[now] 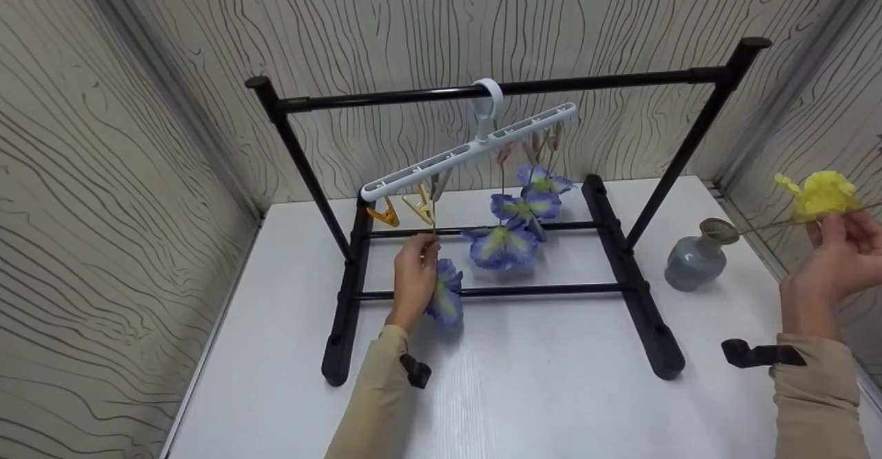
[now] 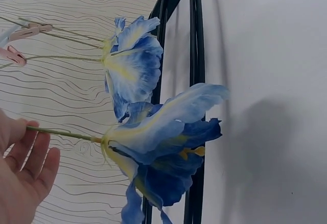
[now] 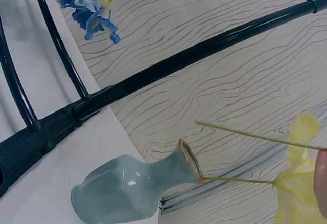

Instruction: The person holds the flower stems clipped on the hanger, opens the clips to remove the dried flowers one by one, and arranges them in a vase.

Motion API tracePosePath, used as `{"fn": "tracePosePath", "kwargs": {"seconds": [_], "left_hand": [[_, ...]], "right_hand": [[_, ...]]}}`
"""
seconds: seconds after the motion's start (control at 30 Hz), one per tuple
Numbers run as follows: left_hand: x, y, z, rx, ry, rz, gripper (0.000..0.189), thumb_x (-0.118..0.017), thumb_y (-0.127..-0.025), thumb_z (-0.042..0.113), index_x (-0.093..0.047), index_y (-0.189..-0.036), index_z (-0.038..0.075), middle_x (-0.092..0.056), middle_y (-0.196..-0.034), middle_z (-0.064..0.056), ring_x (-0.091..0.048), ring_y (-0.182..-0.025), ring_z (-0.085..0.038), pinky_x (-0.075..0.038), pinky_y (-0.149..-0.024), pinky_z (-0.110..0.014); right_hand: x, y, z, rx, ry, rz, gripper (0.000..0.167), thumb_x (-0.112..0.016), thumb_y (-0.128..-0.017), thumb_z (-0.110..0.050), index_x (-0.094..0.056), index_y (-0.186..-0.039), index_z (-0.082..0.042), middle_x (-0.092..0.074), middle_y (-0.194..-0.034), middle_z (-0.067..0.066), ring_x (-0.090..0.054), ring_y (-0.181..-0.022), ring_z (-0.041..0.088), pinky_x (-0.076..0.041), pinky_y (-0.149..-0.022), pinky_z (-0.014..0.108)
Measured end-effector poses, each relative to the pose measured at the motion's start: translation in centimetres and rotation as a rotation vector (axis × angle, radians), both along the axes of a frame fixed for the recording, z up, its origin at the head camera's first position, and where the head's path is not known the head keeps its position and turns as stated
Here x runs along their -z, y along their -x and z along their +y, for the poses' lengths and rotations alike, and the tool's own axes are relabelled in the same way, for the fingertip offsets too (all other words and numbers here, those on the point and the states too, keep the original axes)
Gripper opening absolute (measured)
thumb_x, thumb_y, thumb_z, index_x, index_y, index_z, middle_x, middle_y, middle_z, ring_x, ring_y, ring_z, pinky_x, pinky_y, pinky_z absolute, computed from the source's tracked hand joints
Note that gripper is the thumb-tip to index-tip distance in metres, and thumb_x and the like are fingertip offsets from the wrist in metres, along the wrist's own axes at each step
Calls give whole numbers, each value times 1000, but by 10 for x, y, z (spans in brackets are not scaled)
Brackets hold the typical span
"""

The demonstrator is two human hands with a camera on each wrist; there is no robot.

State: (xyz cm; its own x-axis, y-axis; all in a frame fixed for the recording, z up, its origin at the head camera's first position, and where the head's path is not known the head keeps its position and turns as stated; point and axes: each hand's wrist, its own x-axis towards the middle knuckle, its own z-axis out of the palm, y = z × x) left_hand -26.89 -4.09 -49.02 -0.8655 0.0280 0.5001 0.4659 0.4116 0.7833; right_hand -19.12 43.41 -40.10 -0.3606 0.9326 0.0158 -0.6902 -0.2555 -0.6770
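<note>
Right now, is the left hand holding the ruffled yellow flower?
No, the left hand pinches the thin green stem of a ruffled blue-violet flower.

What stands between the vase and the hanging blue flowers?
In the head view, the black rack's end post and foot stand between the vase and the blue flowers.

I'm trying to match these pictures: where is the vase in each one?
Head: the vase is toward the right, beside the black rack.
Left wrist: not in it.
Right wrist: bottom, left of centre.
Shared landmark: the rack, in all three.
</note>
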Motion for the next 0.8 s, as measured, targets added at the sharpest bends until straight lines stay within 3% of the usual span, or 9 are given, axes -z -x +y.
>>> {"fn": "tracePosePath", "kwargs": {"seconds": [0.17, 0.3, 0.43, 0.63, 0.8], "left_hand": [[1, 0, 0, 3, -7, -9, 9, -61, -103, 0, -68, -109, 0, -70, -103, -14, -68, -93, -23, -57, -81, -37], [2, 0, 1, 10, 1, -18, 9, -61, -103, 1, -69, -108, 0, -70, -101, -15, -67, -92, -22, -57, -80, -37], [3, -1, -1, 12, 14, -25, 9, -60, -104, 1, -69, -107, 1, -69, -99, -11, -67, -90, -20, -56, -79, -36], [0, -1, -5, 9, 2, -10, 8, -61, -103, 1, -69, -107, 0, -69, -100, -11, -68, -91, -23, -57, -80, -37], [2, -1, -2, 7, 0, -19, 9, -62, -103, 0, -69, -107, 0, -69, -98, -10, -67, -89, -21, -57, -78, -36]], "right_hand": [[9, 4, 0, 56, -71, -66, 18, -67, -95, 10, -65, -110, 0, -55, -112, 10, -59, -123, 20, -51, -98, 21], [20, 8, 2, 54, -91, -115, 14, -71, -92, 9, -69, -103, 1, -56, -105, 10, -62, -110, 18, -52, -96, 22], [26, 12, 3, 67, -32, -90, 14, -72, -89, 13, -69, -97, 3, -56, -101, 11, -62, -102, 18, -54, -93, 24], [21, 16, 6, 123, 25, 39, 17, -67, -92, 16, -64, -102, 3, -56, -107, 13, -60, -111, 21, -53, -97, 27], [25, 17, 4, 135, -54, -62, 15, -67, -91, 16, -67, -97, 2, -57, -101, 11, -59, -103, 18, -54, -95, 23]]}}
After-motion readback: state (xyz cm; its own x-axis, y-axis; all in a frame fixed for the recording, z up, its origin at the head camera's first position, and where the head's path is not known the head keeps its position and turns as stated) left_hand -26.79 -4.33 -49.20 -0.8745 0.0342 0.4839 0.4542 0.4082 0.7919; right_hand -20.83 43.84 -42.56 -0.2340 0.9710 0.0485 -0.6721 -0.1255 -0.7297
